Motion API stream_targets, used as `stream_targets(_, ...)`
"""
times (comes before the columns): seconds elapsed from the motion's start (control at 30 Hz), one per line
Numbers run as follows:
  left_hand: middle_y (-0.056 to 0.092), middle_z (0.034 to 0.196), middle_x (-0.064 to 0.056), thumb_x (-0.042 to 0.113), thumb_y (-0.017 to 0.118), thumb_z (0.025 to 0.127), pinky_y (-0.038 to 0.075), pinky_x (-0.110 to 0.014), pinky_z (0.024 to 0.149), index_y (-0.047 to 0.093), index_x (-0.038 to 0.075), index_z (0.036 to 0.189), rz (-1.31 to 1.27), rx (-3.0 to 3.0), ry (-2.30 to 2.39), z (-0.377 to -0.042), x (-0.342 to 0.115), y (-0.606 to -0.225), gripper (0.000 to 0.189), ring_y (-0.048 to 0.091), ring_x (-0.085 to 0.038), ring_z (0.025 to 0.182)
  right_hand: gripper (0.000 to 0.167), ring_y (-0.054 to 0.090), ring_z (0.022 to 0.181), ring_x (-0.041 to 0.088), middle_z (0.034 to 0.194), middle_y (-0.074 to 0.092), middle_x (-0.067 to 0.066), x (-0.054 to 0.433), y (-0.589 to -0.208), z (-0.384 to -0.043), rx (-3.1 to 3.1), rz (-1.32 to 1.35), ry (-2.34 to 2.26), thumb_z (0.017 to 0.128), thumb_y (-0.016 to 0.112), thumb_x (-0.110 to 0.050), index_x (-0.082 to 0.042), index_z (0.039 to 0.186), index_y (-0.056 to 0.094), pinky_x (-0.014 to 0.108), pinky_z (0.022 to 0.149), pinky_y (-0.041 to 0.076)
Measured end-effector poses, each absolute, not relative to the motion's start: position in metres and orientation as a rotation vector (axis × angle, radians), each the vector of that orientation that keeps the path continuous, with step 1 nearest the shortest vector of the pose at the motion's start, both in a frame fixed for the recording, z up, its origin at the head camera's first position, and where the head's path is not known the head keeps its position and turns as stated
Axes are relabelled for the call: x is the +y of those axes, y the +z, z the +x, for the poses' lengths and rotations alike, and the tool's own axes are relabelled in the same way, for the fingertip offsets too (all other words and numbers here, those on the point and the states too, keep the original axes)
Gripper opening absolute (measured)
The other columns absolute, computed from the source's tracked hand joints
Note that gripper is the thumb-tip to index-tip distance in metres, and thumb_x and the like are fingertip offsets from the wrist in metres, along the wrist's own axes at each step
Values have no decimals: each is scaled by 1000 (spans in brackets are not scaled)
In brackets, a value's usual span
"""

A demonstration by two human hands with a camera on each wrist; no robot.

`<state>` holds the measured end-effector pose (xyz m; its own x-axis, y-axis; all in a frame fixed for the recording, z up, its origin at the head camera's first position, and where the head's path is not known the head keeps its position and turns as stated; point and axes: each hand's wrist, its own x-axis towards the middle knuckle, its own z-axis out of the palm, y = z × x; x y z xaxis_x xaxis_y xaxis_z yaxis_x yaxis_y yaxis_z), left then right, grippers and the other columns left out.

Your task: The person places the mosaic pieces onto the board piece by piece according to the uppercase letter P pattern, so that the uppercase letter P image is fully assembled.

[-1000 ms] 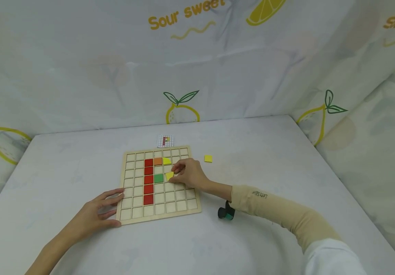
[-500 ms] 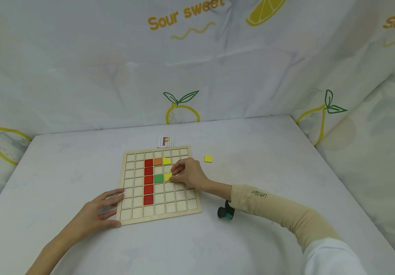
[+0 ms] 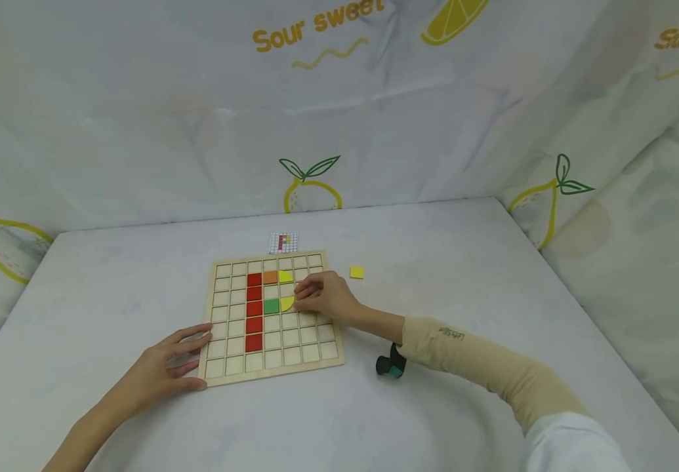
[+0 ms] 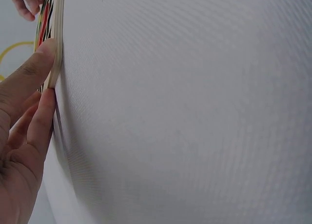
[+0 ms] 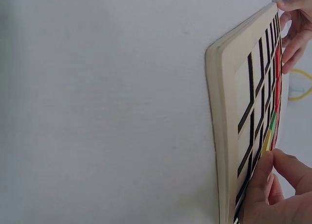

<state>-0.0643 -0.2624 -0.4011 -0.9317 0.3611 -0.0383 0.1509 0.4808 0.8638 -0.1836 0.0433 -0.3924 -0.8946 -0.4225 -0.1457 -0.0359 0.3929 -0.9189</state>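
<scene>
A wooden grid board [image 3: 274, 372] lies on the white table. My left hand [image 3: 153, 373] rests at its left side, fingers spread along the edge and thumb at the near corner. In one cell is a yellow tile [image 3: 287, 303] with a rounded corner; my right hand [image 3: 327, 296] pinches its right side between thumb and fingers, also seen in the right wrist view with the yellow tile [image 5: 266, 142] at the fingertips. Left of it sit a green tile [image 3: 271, 306] and a column of red tiles [image 3: 254, 324]. Further back are an orange tile [image 3: 270, 276] and another rounded yellow tile [image 3: 285, 276].
A loose yellow square tile [image 3: 356, 272] lies right of the board. Behind the board is a small card [image 3: 283, 242] printed with a coloured grid pattern. A small black device [image 3: 391, 362] shows below the right wrist. White lemon-print cloth hangs around the table.
The yellow tile in the right hand went from tilted to lying flat in the cell beside the green tile. The right fingertips shifted slightly to its right edge. The left hand stayed put.
</scene>
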Motion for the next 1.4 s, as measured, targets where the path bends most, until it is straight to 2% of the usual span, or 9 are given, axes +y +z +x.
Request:
stream_targets(0.1,36,146,-20,16,84,69,55,-23,89,51,-11,131,447,2517,1422,-65,-263,-401,76,44,9,119,19,63,73,13,89,66,11,48,-392,-185,2233,-366,-1545,85,70,0,5,103,67,23,72,61)
stream_targets(0.2,36,146,-20,16,84,69,55,-24,90,51,-11,131,465,2529,1411,-65,-263,-400,76,44,7,120,20,64,78,14,94,66,13,56,-392,-186,2207,-355,-1558,89,66,0,5,109,66,25,75,61)
stream_targets(0.33,36,146,-20,15,84,69,55,-24,90,51,-11,131,467,2528,1416,-66,-262,-400,76,39,16,117,24,65,82,16,98,65,14,71,-390,-189,2187,-341,-1581,92,63,-1,6,115,63,26,76,61)
stream_targets(0.5,37,145,-20,14,84,68,56,-23,89,51,-11,131,475,2540,1413,-66,-262,-401,75,38,18,115,26,66,85,19,102,64,17,94,-390,-193,2166,-321,-1639,93,61,-1,8,117,61,28,77,61)
stream_targets(0.63,38,145,-17,14,84,68,56,-22,87,52,-11,130,480,2548,1421,-66,-263,-403,75,39,18,115,25,66,84,21,104,64,19,115,-394,-197,2231,-337,-1657,91,62,0,8,115,62,29,75,61)
stream_targets(0.8,37,145,-21,14,85,68,55,-19,87,51,-11,131,479,2532,1438,-65,-264,-404,76,39,19,115,27,66,86,25,108,63,22,138,-399,-204,2332,-339,-1656,89,65,1,8,115,62,26,72,61)
stream_targets(1.03,34,146,-22,12,84,69,56,-22,89,49,-12,132,453,2490,1476,-64,-264,-403,76,38,18,116,33,62,96,28,114,62,19,155,-394,-223,2463,-277,-1474,84,72,-1,3,116,63,21,79,58)
stream_targets(1.2,35,147,-20,13,84,69,55,-24,90,50,-10,133,431,2487,1469,-64,-263,-402,76,37,19,116,37,63,85,21,116,65,17,157,-393,-233,2519,-292,-1334,81,76,-3,3,116,65,20,75,55)
stream_targets(1.4,34,147,-22,12,84,68,55,-24,90,50,-11,132,418,2486,1459,-64,-261,-400,76,37,19,115,33,60,73,13,102,70,13,152,-392,-236,2610,-298,-1201,76,81,-7,0,108,71,18,65,51)
